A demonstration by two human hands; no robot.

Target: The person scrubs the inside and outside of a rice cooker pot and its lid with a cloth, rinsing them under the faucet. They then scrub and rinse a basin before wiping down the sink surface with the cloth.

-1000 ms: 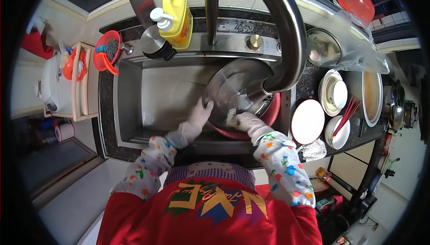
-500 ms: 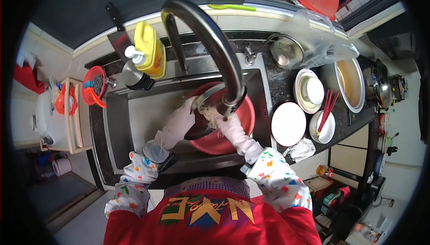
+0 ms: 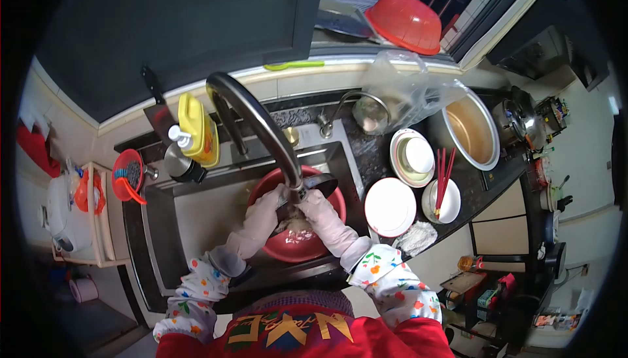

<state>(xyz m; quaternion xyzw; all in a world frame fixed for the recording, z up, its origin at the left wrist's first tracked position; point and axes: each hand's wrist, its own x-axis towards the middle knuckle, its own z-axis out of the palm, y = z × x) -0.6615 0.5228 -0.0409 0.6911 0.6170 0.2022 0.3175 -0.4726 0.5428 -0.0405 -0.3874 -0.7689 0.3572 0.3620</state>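
Observation:
My left hand, in a whitish glove, is closed on a dark metal pan over the red basin. Right beside it, under the tap's spout, my gloved right hand is closed against the same pan, its fingertips partly hidden by the tap. The pan is tilted, and both hands and the tap cover much of it. Below the hands, a beige wad like a scrubbing cloth shows in the basin among bright reflections. The basin stands in the right part of the steel sink.
Right of the sink are a white plate, stacked bowls, a bowl with red chopsticks, a rag and a large pot. Behind the sink stand a yellow detergent bottle and a cleaver.
The camera view has shifted, so the scene sits lower and further left. My hands have turned the pan to a steeper tilt, and the right hand has moved from the beige wad to the pan.

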